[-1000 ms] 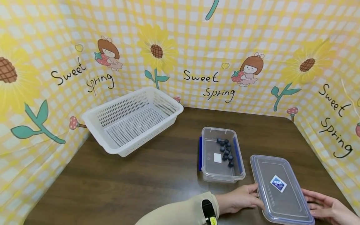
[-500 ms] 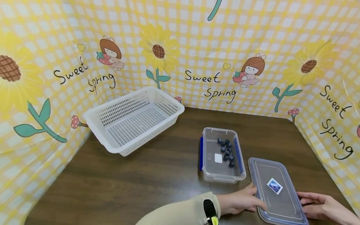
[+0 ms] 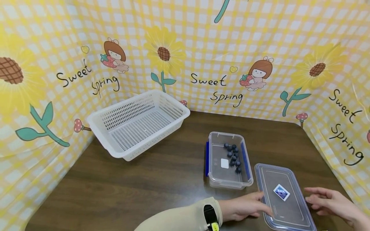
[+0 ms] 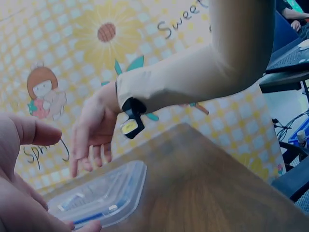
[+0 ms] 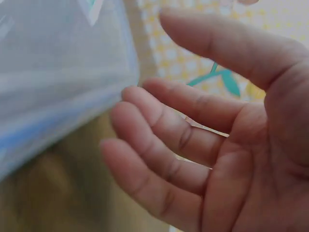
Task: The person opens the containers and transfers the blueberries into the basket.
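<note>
A clear plastic lid (image 3: 286, 200) with a bluish rim and a blue-and-white diamond label lies at the front right of the table. At its left edge is my left hand (image 3: 245, 205), thumb reaching over the rim, fingers loosely extended. My right hand (image 3: 332, 203) stands off the lid's right side; in the right wrist view its palm shows bare and the fingers (image 5: 178, 140) bend gently beside the edge. A clear food container (image 3: 216, 178) with blue side clips holds several blueberries (image 3: 233, 157), just left of the lid.
A white perforated basket (image 3: 138, 128) sits at the back left of the dark wooden table (image 3: 138, 192). Yellow checked cloth (image 3: 199, 48) with sunflowers walls in the table's back and sides. A chair (image 4: 292, 181) and cables appear beyond in the left wrist view.
The lid has shifted slightly left and toward the front, nearer the container's corner. My right hand has come away from its right edge; my left hand stays at the left edge.
</note>
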`<state>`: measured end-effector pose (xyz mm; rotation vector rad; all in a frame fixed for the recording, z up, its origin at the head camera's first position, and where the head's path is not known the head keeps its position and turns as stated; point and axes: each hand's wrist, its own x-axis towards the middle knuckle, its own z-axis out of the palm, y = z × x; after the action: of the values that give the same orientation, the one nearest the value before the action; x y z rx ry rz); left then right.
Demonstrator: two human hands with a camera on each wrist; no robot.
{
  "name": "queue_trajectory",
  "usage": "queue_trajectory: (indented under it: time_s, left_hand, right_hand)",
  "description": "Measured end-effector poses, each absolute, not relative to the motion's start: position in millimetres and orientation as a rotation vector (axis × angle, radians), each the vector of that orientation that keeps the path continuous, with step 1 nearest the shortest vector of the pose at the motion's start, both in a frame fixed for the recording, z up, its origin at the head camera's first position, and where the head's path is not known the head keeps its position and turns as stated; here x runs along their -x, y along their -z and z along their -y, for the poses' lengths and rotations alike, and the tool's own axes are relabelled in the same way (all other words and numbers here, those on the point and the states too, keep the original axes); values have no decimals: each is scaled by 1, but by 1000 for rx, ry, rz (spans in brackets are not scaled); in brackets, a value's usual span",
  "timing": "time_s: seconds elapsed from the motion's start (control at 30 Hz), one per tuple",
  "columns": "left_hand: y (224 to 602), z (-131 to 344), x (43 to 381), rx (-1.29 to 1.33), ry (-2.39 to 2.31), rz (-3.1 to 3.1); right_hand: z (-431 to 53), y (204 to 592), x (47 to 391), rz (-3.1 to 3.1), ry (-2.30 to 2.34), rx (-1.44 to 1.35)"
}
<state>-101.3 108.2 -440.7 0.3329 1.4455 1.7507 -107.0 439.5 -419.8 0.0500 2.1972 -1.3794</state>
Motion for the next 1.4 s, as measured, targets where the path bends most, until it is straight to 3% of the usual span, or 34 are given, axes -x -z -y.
queue_trajectory:
  time_s: [0.27,0.5,0.97,1.4]
  left_hand:
    - [410,-78,105,-427,-1706,-1278]
    - [378,-48,136,-460,-1873,-1327]
    - [364,-2,219,-286,-2057,-1370]
    - [391,-33,251,-69,-1889,-1721]
  right_hand:
    - [-402,397,133,-2116,1716,310]
    - [-364,395,159,-1955,1938,476]
    - [-299,409,186,-1905,1888,341]
    - [-287,422,191,-1951,1819,308]
